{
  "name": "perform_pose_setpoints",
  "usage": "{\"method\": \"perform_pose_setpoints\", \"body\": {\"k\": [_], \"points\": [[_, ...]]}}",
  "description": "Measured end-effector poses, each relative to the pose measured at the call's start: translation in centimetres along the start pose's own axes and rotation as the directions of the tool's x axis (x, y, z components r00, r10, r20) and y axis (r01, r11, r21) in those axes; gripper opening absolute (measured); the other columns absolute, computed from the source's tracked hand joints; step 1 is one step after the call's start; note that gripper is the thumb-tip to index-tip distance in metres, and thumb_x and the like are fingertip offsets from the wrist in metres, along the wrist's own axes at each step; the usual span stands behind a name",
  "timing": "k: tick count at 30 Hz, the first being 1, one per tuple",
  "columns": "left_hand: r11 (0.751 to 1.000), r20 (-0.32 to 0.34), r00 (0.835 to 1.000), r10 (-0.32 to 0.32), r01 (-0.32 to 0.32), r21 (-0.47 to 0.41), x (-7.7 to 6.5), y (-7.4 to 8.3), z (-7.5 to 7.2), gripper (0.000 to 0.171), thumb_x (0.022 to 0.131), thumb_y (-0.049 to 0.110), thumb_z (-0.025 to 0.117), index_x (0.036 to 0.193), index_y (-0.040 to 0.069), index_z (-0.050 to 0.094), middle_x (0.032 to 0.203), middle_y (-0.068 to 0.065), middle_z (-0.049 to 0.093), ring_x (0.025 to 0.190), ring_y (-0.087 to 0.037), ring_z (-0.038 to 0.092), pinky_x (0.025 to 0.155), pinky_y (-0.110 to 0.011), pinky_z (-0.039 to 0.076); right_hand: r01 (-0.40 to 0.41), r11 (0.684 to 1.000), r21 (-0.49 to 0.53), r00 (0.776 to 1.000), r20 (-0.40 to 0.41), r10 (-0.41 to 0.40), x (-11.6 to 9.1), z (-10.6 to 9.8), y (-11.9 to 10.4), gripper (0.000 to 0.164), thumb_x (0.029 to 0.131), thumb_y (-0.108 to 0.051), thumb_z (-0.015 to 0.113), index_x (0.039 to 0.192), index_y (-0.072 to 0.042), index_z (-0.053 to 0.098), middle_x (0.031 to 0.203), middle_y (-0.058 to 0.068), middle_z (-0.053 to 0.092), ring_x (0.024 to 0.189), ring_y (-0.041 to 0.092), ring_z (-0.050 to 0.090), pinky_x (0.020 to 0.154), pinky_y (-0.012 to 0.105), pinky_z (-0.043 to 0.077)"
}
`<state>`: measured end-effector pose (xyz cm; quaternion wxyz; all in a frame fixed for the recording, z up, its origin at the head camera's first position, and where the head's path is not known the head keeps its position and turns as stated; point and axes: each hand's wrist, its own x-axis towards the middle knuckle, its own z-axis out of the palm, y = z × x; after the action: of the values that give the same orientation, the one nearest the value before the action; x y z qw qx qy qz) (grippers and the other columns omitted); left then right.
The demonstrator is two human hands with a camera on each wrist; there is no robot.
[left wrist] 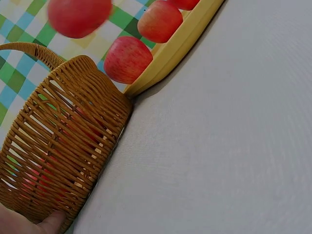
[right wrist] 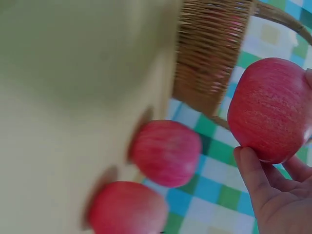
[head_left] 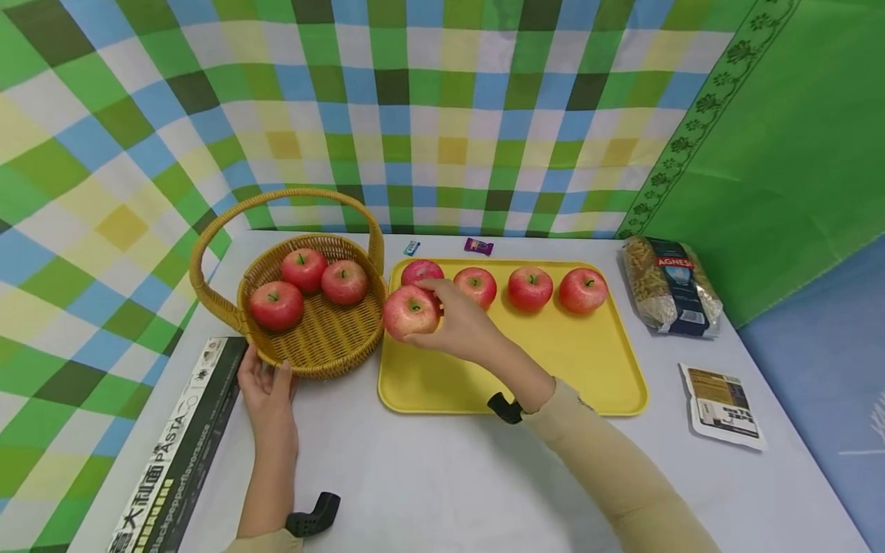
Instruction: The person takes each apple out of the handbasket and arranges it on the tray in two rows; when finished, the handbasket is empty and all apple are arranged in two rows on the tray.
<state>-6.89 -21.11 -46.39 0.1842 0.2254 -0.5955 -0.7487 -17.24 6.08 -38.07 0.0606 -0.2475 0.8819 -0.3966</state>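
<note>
My right hand (head_left: pixel 459 319) pinches a red apple (head_left: pixel 409 313) between thumb and fingers, above the left edge of the yellow tray (head_left: pixel 539 369). In the right wrist view, that apple (right wrist: pixel 270 111) is lifted clear of the others. At the left stands a wicker basket (head_left: pixel 339 330) with a tall arched handle; three red apples (head_left: pixel 276 305) lie inside it. Against the basket's near outer wall rests my left hand (head_left: pixel 266 395), its thumb (left wrist: pixel 52 222) touching the weave in the left wrist view. Several more apples (head_left: pixel 530 289) sit along the tray's far side.
A long black pasta box (head_left: pixel 190 438) lies left of the basket. Two small wrapped packets, one blue (head_left: pixel 412 248) and one purple (head_left: pixel 478 246), are behind the tray. To its right are a pasta bag (head_left: pixel 671 286) and a flat pouch (head_left: pixel 722 405). A checked cloth (head_left: pixel 449 115) hangs behind.
</note>
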Motion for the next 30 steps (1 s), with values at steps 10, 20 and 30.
{"method": "perform_pose_setpoints", "body": {"k": [10, 20, 30], "points": [[1.0, 0.008, 1.0, -0.001, 0.001, -0.002, 0.1, 0.1, 0.1, 0.063, 0.1, 0.011, 0.052, 0.15, 0.029, 0.019, 0.156, 0.005, 0.017, 0.141, -0.019, 0.026, 0.108, -0.032, 0.035, -0.121, 0.991, -0.052, 0.986, 0.109, 0.126, -1.8, 2.0, 3.9, 0.074, 0.073, -0.041, 0.082, 0.134, -0.014, 0.049, 0.122, -0.001, 0.054, 0.108, 0.015, 0.052, 0.096, 0.034, 0.047], [1.0, 0.007, 1.0, 0.0, 0.0, 0.002, 0.1, 0.2, 0.1, 0.063, 0.1, 0.011, 0.052, 0.15, 0.029, 0.018, 0.156, 0.005, 0.016, 0.142, -0.018, 0.024, 0.108, -0.032, 0.035, -0.111, 0.991, -0.076, 0.985, 0.125, 0.12, -1.6, 3.5, 4.2, 0.072, 0.073, -0.04, 0.082, 0.132, -0.014, 0.05, 0.121, -0.002, 0.053, 0.108, 0.014, 0.051, 0.097, 0.032, 0.046], [1.0, 0.007, 1.0, 0.01, -0.01, -0.013, 0.0, 0.2, 0.1, 0.064, 0.099, 0.009, 0.052, 0.15, 0.028, 0.019, 0.156, 0.004, 0.017, 0.141, -0.019, 0.026, 0.107, -0.031, 0.036, -0.136, 0.986, -0.095, 0.98, 0.134, 0.148, -1.4, 3.6, 3.8, 0.076, 0.074, -0.041, 0.081, 0.136, -0.013, 0.046, 0.124, 0.001, 0.052, 0.11, 0.016, 0.052, 0.099, 0.035, 0.045]]}}
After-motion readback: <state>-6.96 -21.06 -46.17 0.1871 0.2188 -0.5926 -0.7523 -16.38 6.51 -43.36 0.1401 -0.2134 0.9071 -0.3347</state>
